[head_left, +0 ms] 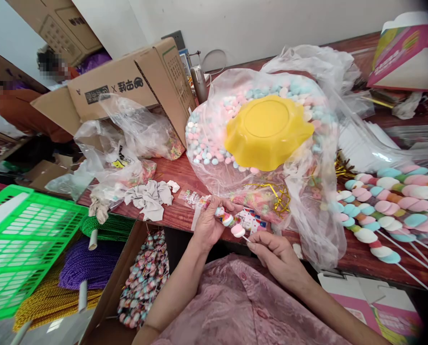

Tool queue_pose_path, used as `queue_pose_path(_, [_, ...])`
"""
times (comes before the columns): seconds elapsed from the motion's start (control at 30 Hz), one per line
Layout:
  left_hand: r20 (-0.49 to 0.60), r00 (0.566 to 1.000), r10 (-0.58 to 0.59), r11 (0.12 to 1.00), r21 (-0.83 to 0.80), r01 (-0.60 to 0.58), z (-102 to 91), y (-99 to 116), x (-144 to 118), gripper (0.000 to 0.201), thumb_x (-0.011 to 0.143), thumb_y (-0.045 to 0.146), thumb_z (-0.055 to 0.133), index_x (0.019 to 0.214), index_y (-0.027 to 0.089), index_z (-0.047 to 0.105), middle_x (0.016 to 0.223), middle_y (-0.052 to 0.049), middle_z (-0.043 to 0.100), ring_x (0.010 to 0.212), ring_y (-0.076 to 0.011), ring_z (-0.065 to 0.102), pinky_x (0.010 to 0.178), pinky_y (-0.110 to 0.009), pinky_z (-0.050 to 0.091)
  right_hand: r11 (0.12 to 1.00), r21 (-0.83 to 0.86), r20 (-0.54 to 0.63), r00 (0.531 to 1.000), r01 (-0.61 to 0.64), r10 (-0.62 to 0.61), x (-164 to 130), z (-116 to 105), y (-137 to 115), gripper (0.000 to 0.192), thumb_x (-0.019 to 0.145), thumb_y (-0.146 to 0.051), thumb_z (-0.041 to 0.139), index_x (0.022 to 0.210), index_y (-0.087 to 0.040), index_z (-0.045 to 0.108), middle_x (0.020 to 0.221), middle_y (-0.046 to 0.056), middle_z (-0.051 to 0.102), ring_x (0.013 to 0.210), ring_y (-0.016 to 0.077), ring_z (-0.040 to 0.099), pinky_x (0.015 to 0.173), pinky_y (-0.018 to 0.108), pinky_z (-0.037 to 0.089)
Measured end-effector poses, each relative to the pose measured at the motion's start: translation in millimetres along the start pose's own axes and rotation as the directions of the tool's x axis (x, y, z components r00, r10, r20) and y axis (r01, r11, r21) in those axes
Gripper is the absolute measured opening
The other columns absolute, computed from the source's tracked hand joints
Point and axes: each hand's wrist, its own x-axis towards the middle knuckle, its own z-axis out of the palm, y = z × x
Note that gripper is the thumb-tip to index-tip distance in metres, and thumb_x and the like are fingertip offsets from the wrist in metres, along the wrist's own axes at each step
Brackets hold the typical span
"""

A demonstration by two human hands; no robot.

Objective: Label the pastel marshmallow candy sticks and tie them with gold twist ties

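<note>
Red-brown worktop [170,213] before a white wall; cardboard box [127,86] at ten o'clock, print unreadable. Left hand [208,225] and right hand [274,254], fingers pinched shut, hold a marshmallow skewer [235,229] at centre.

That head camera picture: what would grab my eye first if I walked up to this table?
Probably the bright yellow bowl, upside down on a clear bag of pastel candies at the table's middle. Next, the finished candy skewers lying in rows at the right, and the green plastic basket at lower left. In front, the left hand and right hand hold a stick with candies on it between them.
</note>
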Motion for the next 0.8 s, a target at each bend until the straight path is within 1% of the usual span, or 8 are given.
queue_pose_path(0.07, [0.012, 1.000, -0.003, 0.998, -0.057, 0.004, -2.3, 2, -1, 0.034, 0.082, 0.042, 0.073, 0.068, 0.016, 0.058, 0.070, 0.000, 0.063, 0.077, -0.0189, 0.069, 0.084, -0.036, 0.053, 0.998, 0.045, -0.005, 0.999, -0.034, 0.034, 2, -4, -1, 0.028, 0.097, -0.026, 0.047, 0.073, -0.020, 0.060, 0.049, -0.006, 0.051, 0.042, 0.0097, 0.047, 0.041, 0.020, 0.037])
queue_pose_path(0.13, [0.009, 0.999, -0.033, 0.993, -0.115, 0.033, -4.1, 2, -2, 0.039, 0.082, 0.049, 0.071, 0.068, 0.017, 0.054, 0.067, 0.001, 0.062, 0.073, -0.0192, 0.068, 0.083, -0.039, 0.054, 0.989, -0.113, -0.151, 0.982, 0.095, -0.111, 2, -8, 2, 0.020, 0.095, -0.022, 0.049, 0.083, -0.019, 0.065, 0.056, -0.003, 0.059, 0.049, 0.0108, 0.054, 0.048, 0.021, 0.042])
queue_pose_path(0.2, [-0.016, 0.998, -0.067, 0.990, -0.129, 0.065, -3.8, 1, -3, 0.043, 0.083, 0.054, 0.068, 0.067, 0.017, 0.051, 0.065, 0.000, 0.061, 0.073, -0.0208, 0.069, 0.083, -0.041, 0.054, 0.890, -0.391, -0.235, 0.909, 0.235, -0.343, 1, -9, 6, 0.016, 0.091, -0.016, 0.053, 0.091, -0.019, 0.069, 0.066, 0.000, 0.066, 0.057, 0.0125, 0.060, 0.058, 0.023, 0.046])
queue_pose_path(0.3, [-0.049, 0.994, -0.093, 0.990, -0.108, 0.088, 0.3, -1, -1, 0.043, 0.082, 0.052, 0.070, 0.066, 0.017, 0.052, 0.065, 0.000, 0.063, 0.075, -0.0223, 0.070, 0.083, -0.041, 0.054, 0.715, -0.617, -0.164, 0.836, 0.327, -0.524, 1, -4, 7, 0.020, 0.089, -0.009, 0.053, 0.096, -0.017, 0.071, 0.066, 0.003, 0.067, 0.058, 0.0137, 0.060, 0.060, 0.026, 0.045])
queue_pose_path(0.5, [-0.018, 0.997, -0.072, 0.981, -0.179, 0.067, 1.1, -1, -1, 0.049, 0.067, 0.063, 0.077, 0.081, 0.018, 0.062, 0.078, -0.003, 0.068, 0.083, -0.0230, 0.070, 0.085, -0.041, 0.054, 0.937, -0.275, -0.188, 0.944, 0.216, -0.272, 17, 0, -4, 0.017, 0.094, -0.017, 0.051, 0.087, -0.019, 0.067, 0.066, -0.001, 0.068, 0.054, 0.0117, 0.060, 0.055, 0.023, 0.047])
queue_pose_path(0.63, [0.047, 0.994, -0.097, 0.957, 0.278, 0.080, -9.4, 26, -34, 0.054, 0.061, 0.054, 0.085, 0.099, 0.020, 0.069, 0.095, -0.010, 0.071, 0.084, -0.0243, 0.069, 0.081, -0.040, 0.056, 0.974, -0.173, -0.209, 0.961, 0.147, -0.182, 27, -21, -1, 0.017, 0.092, -0.024, 0.055, 0.085, -0.021, 0.070, 0.070, -0.001, 0.071, 0.057, 0.0137, 0.064, 0.057, 0.024, 0.052])
queue_pose_path(0.7, [0.096, 0.992, 0.077, 0.742, 0.660, -0.121, -12.9, 53, -49, 0.047, 0.061, 0.033, 0.090, 0.103, 0.022, 0.073, 0.094, -0.012, 0.072, 0.084, -0.0250, 0.067, 0.086, -0.042, 0.054, 0.986, -0.114, -0.171, 0.975, 0.123, -0.141, 32, -34, 0, 0.018, 0.091, -0.028, 0.057, 0.085, -0.021, 0.072, 0.070, 0.000, 0.072, 0.056, 0.0147, 0.065, 0.052, 0.023, 0.051])
queue_pose_path(0.8, [0.441, 0.862, 0.249, 0.240, 0.834, -0.497, -13.9, 94, -48, 0.044, 0.067, 0.022, 0.083, 0.110, 0.026, 0.073, 0.115, -0.013, 0.071, 0.116, -0.0329, 0.059, 0.112, -0.051, 0.035, 0.996, -0.047, -0.079, 0.994, 0.075, -0.078, 42, -46, -2, 0.019, 0.090, -0.032, 0.059, 0.085, -0.022, 0.075, 0.067, 0.000, 0.071, 0.055, 0.0154, 0.064, 0.049, 0.023, 0.051])
